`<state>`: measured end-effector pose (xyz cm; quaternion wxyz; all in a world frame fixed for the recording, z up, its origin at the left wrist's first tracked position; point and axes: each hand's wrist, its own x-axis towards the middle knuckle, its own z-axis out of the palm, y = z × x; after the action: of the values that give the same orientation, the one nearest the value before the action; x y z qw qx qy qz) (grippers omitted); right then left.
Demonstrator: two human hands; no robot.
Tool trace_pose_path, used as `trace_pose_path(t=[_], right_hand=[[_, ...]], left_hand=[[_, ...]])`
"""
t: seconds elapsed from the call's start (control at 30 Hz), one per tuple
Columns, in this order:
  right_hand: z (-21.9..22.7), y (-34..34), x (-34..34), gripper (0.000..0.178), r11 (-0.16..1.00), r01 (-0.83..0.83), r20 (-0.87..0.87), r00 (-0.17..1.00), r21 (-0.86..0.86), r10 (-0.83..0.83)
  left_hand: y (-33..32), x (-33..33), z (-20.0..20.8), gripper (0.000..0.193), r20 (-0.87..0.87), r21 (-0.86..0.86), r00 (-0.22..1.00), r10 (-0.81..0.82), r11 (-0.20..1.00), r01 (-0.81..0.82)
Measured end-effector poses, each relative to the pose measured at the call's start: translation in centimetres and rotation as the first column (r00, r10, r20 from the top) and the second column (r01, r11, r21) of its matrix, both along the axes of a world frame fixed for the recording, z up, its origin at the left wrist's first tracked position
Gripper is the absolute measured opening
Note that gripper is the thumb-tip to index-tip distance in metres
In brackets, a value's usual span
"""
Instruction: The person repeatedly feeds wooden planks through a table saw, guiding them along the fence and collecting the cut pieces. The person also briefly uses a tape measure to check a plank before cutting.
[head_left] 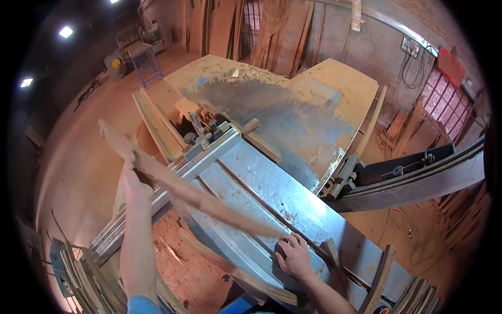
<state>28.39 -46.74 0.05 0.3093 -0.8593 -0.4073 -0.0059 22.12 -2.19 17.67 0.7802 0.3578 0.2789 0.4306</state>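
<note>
A long, slightly curved wooden strip (209,203), blurred by motion, slants across a sliding metal saw table (272,172). My left hand (137,178) is closed round the strip towards its far left end, above the metal fence (204,157). At the strip's near end, low over the table, my right hand (295,255) has its fingers curled against the wood; their exact grip is partly hidden. Another curved wooden piece (235,275) lies below the table's near edge. Close to my right hand, a short wooden piece (334,261) lies across the table.
Beyond the sliding table spreads a wide worktop (272,115) strewn with sawdust. Cut strips are stacked at lower left (89,277) and lower right (415,295). A curved metal rail (413,186) juts out at right. Boards (282,39) lean on the back wall.
</note>
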Motion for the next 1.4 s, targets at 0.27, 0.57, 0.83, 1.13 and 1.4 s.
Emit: trace_pose_path(t=[0.27, 0.57, 0.83, 1.13, 1.4], right_hand=[[-0.2, -1.3, -0.7, 0.039, 1.000, 0.016, -0.005, 1.000, 0.004, -0.016], [0.5, -1.4, -0.6, 0.028, 0.999, 0.030, -0.046, 0.998, -0.027, -0.031], [0.5, -0.7, -1.2, 0.032, 0.999, 0.035, -0.085, 0.996, -0.024, -0.037], [-7.0, -3.1, -0.4, 0.038, 0.991, 0.027, -0.011, 1.000, -0.132, -0.029], [-8.9, -4.0, -0.2, 0.039, 0.989, 0.035, 0.058, 0.998, -0.146, -0.026]], left_hand=[[-7.1, 2.7, -15.8, 0.034, 0.072, -0.430, 0.997, -0.034, 0.901, 0.062], [-10.3, 7.0, -20.9, 0.034, 0.294, -0.456, 0.955, 0.028, 0.883, 0.114], [-10.0, 10.9, -22.5, 0.024, 0.317, -0.635, 0.930, 0.185, 0.770, 0.063], [-6.2, 8.5, -20.0, 0.040, -0.212, -0.549, 0.846, -0.488, 0.776, 0.310], [-6.1, 3.3, -16.0, 0.038, -0.680, 0.655, 0.358, 0.640, 0.310, 0.689]])
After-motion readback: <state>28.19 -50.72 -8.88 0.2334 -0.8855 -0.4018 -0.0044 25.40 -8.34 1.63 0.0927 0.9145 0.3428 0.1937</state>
